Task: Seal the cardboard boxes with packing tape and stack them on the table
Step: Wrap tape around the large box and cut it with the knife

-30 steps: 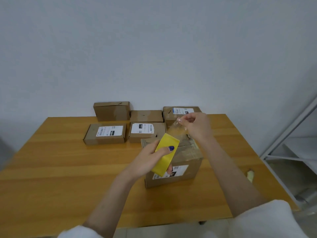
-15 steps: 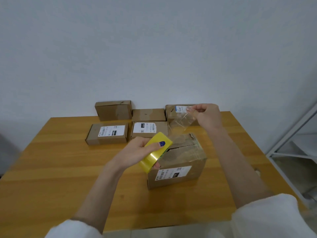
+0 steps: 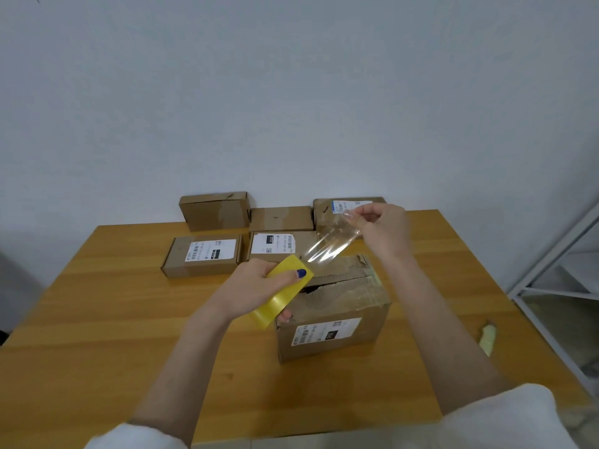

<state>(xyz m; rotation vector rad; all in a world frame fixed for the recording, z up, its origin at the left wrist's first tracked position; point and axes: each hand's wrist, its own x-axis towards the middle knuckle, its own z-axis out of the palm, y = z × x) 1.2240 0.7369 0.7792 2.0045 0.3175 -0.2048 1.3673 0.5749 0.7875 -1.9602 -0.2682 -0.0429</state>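
Note:
A worn cardboard box (image 3: 334, 319) with a torn top and a shipping label stands on the wooden table (image 3: 97, 335) in front of me. My left hand (image 3: 256, 286) grips a yellow roll of packing tape (image 3: 282, 291) just left of the box's top. My right hand (image 3: 382, 230) pinches the free end of a clear tape strip (image 3: 330, 246), stretched from the roll up and to the right above the box.
Several flat cardboard boxes lie at the table's far edge by the wall, such as a labelled box (image 3: 202, 256) and a plain box (image 3: 214, 210). A crumpled pale yellow scrap (image 3: 487, 338) lies near the right edge. A white metal shelf (image 3: 557, 270) stands to the right.
My right hand has pulled the tape end up and to the right, away from the roll, so the strip is longer. My left hand with the roll has shifted slightly left.

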